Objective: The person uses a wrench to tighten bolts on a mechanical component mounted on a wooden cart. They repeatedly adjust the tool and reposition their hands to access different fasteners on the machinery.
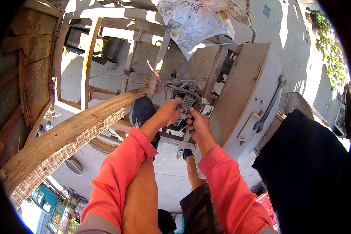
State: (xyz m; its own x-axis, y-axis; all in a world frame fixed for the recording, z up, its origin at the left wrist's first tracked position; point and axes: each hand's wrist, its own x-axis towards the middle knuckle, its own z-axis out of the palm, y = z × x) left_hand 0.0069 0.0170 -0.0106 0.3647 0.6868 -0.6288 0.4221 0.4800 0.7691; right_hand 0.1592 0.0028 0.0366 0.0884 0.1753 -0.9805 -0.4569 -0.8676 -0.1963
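Observation:
My left hand (170, 112) and my right hand (199, 123) meet close together over a ribbed metal unit (189, 102) set within a metal frame. Both hands are closed, with fingertips pinched around something small between them that I cannot make out. Just beyond the fingers lies a tangle of grey wires (182, 85). My foot in a dark shoe (142, 110) rests beside the left wrist, next to a thick wooden beam (70, 134).
To the right stands a metal box (238, 91) with a large open-ended wrench (270, 104) on its side. A white sack (197, 25) drapes over the far frame bars. The beam slants across the left, beside a rusty panel (35, 58). Dark cloth (300, 163) hangs at right.

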